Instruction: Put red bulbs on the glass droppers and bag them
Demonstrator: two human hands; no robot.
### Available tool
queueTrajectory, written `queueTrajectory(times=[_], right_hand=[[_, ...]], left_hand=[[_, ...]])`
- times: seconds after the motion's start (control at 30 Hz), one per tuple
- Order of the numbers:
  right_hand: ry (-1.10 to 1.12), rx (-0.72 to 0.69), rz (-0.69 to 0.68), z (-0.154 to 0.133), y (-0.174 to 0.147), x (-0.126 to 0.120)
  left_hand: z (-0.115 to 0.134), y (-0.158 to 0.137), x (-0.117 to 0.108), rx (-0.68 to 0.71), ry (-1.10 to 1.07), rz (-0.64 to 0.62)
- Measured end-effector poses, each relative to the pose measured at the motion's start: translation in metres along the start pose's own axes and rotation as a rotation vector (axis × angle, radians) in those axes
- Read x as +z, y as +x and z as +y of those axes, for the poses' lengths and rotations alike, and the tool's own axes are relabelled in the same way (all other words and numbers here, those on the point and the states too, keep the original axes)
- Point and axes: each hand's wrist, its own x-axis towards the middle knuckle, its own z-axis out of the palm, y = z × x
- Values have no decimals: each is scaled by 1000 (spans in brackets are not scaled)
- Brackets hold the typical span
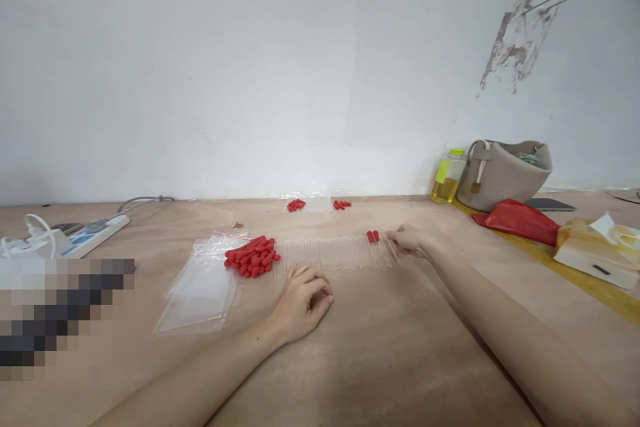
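Note:
Clear thin dropper tubes (325, 252) lie side by side in a long row on the table. Two near the right end carry red rubber bulbs (373, 237). My right hand (407, 239) is at that end, fingertips pinched at the top of a slanting tube; its far fingers are partly hidden. Just below the row, my left hand (303, 300) rests on the wood with fingers curled in and thumb close to the index finger, nothing visible in it. A heap of red rubber bulbs (251, 257) sits at the row's left end, partly over clear plastic zip bags (200, 293).
Small red bulb groups (296, 205) and a clear bag (318, 204) lie by the wall. At right stand a yellow-capped bottle (449, 177), a grey bag (505, 177), a red pouch (523, 220) and a tissue pack (597, 250). A power strip (97, 235) is at left.

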Motion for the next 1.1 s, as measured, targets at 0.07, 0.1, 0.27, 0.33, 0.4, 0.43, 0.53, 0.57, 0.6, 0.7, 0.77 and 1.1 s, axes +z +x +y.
queueTrajectory(times=[0.07,0.1,0.27,0.33,0.4,0.43,0.53,0.57,0.6,0.7,0.77,1.1], right_hand=[[138,-66,-90,-14,-11,2],[202,-97,-140,-22,-18,6],[515,-189,-377,-62,-56,55],[651,-174,-472,-74,-68,74],[702,-172,-492,-81,-77,84],[711,-175,-471,-83,-79,85],[714,-165,-385,-78,-82,79],[700,-165,-366,-74,-82,76],[679,-175,-354,-68,-81,73],[585,-310,-304,-48,-80,69],[510,-457,-191,-35,-80,72],[310,-850,99,-19,-89,87]], left_hand=[[0,1,0,-17,-58,25],[-1,2,1,-40,-99,40],[-10,9,10,-265,-543,74],[-15,11,14,-281,-714,49],[-19,11,16,-287,-785,59],[-22,11,16,-303,-780,82],[-28,8,10,-332,-579,175],[-30,6,6,-305,-468,200],[-31,5,2,-262,-359,219],[-33,1,-8,-132,-132,240],[-31,0,-11,-97,-45,222],[-31,-2,-3,40,62,145]])
